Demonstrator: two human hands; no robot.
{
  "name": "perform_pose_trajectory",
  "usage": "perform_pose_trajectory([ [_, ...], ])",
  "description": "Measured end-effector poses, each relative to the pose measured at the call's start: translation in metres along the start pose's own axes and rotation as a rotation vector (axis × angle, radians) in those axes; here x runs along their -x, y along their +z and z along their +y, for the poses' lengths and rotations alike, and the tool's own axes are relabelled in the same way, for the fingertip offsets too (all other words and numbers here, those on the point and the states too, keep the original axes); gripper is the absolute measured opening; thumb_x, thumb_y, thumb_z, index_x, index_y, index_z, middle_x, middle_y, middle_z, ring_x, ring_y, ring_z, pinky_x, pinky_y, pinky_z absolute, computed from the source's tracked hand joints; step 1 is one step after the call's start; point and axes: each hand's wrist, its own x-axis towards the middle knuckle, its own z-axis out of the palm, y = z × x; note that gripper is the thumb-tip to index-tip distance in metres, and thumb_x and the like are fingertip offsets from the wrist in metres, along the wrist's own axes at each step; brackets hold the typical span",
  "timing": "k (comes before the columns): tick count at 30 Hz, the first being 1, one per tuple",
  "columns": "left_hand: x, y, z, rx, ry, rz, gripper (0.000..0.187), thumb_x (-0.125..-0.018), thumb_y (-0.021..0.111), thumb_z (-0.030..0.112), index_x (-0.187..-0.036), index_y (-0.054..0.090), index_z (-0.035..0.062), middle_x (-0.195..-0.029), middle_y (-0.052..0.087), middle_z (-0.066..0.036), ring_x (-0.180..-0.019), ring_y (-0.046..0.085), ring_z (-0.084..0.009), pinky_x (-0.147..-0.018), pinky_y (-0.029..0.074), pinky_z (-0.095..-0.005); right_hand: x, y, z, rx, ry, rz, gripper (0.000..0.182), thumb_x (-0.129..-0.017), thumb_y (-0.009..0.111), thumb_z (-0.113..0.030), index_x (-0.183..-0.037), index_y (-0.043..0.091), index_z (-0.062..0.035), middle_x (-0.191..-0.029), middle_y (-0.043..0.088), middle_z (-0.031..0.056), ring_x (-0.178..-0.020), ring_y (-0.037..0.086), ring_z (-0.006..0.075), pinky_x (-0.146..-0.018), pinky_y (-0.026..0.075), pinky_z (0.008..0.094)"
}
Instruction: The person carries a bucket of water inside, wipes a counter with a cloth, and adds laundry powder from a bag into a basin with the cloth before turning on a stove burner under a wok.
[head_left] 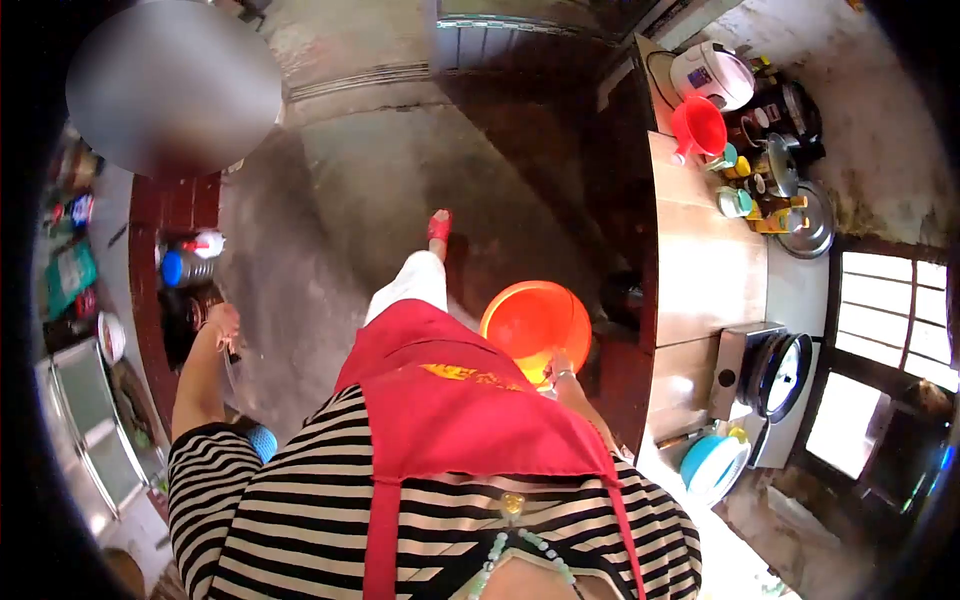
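Note:
My right hand (560,367) grips the near rim of an orange plastic basin (532,312), which hangs beside my red apron (460,400) on the right. On the left, my left hand (222,322) is closed, its arm stretched forward past the dark red cabinet. A short dark piece shows just below its fingers; what it belongs to I cannot make out. Just beyond that hand is a large clear bottle with a blue cap (176,268).
The right counter (700,290) holds a rice cooker (712,75), a red dipper (698,125), several bottles, a gas stove (740,370) with a pan, and a blue basin (708,463). A dark red cabinet (150,330) lines the left. Concrete floor (370,160) lies ahead, with a doorway beyond.

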Motion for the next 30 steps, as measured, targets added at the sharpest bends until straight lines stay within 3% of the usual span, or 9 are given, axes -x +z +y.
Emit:
perform_pose_trajectory([
  [2, -0.062, -0.010, 0.059, 0.153, -0.051, -0.135, 0.019, -0.081, 0.042, 0.026, -0.081, 0.054, 0.0126, -0.058, 0.048, -0.006, -0.046, 0.046, -0.0194, -0.037, 0.033, -0.0330, -0.011, 0.036, -0.048, 0.357, -0.065, 0.016, 0.041, -0.082, 0.048, -0.049, -0.083, 0.052, -0.0080, -0.055, 0.048, 0.0080, -0.049, 0.052, 0.0225, -0.041, 0.038, 0.0360],
  [3, -0.116, -0.025, 0.073, 0.429, -0.224, -0.395, 0.009, -0.082, 0.046, 0.014, -0.084, 0.055, 0.0122, -0.060, 0.051, -0.004, -0.049, 0.049, -0.0177, -0.039, 0.037, -0.0322, -0.043, 0.045, -0.053, 0.640, -0.299, 0.017, 0.043, -0.082, 0.050, -0.047, -0.091, 0.056, -0.0050, -0.063, 0.054, 0.0076, -0.059, 0.054, 0.0223, -0.053, 0.041, 0.0355],
  [4, -0.125, -0.024, 0.114, 0.318, -0.085, -0.284, 0.007, -0.081, 0.048, 0.012, -0.084, 0.054, 0.0119, -0.060, 0.051, -0.004, -0.049, 0.049, -0.0171, -0.039, 0.037, -0.0319, -0.077, 0.053, -0.056, 0.925, -0.539, 0.090, 0.046, -0.082, 0.052, -0.045, -0.098, 0.059, -0.0020, -0.072, 0.061, 0.0072, -0.070, 0.057, 0.0220, -0.065, 0.045, 0.0351],
  [6, -0.086, -0.008, 0.179, 0.090, 0.140, -0.059, 0.007, -0.079, 0.052, 0.008, -0.085, 0.054, 0.0112, -0.061, 0.052, -0.004, -0.050, 0.050, -0.0160, -0.039, 0.037, -0.0313, -0.022, 0.109, -0.163, 1.054, -0.221, -0.010, 0.051, -0.082, 0.049, -0.047, -0.109, 0.057, -0.0046, -0.092, 0.063, 0.0111, -0.090, 0.058, 0.0237, -0.080, 0.043, 0.0353],
  [13, -0.160, -0.070, 0.209, 0.447, -0.333, -0.468, 0.012, -0.077, 0.048, 0.001, -0.082, 0.051, 0.0118, -0.060, 0.050, -0.004, -0.042, 0.045, -0.0167, -0.035, 0.034, -0.0300, -0.002, 0.207, -0.335, 1.394, -0.336, -0.199, 0.049, -0.080, 0.048, -0.048, -0.104, 0.058, -0.0071, -0.099, 0.060, 0.0190, -0.094, 0.056, 0.0326, -0.082, 0.042, 0.0381],
  [18, -0.135, -0.069, 0.239, 0.599, -0.332, -0.327, 0.011, -0.080, 0.043, 0.006, -0.076, 0.050, 0.0149, -0.059, 0.048, -0.003, -0.040, 0.042, -0.0157, -0.034, 0.029, -0.0277, -0.034, 0.277, -0.447, 1.480, -0.359, -0.342, 0.044, -0.082, 0.045, -0.045, -0.101, 0.059, -0.0070, -0.099, 0.059, 0.0196, -0.095, 0.055, 0.0346, -0.080, 0.042, 0.0403],
  [25, 0.007, -0.012, 0.133, 1.291, -0.400, -0.155, 0.021, -0.081, 0.046, 0.024, -0.064, 0.051, 0.0149, -0.050, 0.040, 0.001, -0.036, 0.033, -0.0124, -0.032, 0.020, -0.0238, -0.088, 0.353, -0.561, 1.692, -0.567, -0.528, 0.043, -0.081, 0.046, -0.044, -0.097, 0.060, -0.0069, -0.099, 0.060, 0.0179, -0.095, 0.056, 0.0332, -0.081, 0.044, 0.0401],
  [27, 0.102, 0.025, 0.167, 0.582, -0.367, 0.071, 0.021, -0.085, 0.045, 0.024, -0.082, 0.062, 0.0121, -0.059, 0.051, -0.005, -0.046, 0.047, -0.0190, -0.038, 0.036, -0.0316, -0.112, 0.370, -0.575, 1.764, -0.554, -0.508, 0.041, -0.081, 0.045, -0.042, -0.096, 0.061, -0.0070, -0.099, 0.060, 0.0173, -0.093, 0.056, 0.0333, -0.081, 0.044, 0.0402],
  [30, 0.178, 0.101, 0.157, 0.741, -0.487, 0.037, 0.020, -0.084, 0.045, 0.023, -0.083, 0.062, 0.0115, -0.061, 0.051, -0.006, -0.047, 0.048, -0.0191, -0.039, 0.037, -0.0315, -0.156, 0.399, -0.596, 1.860, -0.627, -0.466, 0.040, -0.082, 0.043, -0.038, -0.098, 0.061, -0.0066, -0.099, 0.060, 0.0165, -0.093, 0.057, 0.0330, -0.081, 0.045, 0.0405],
])
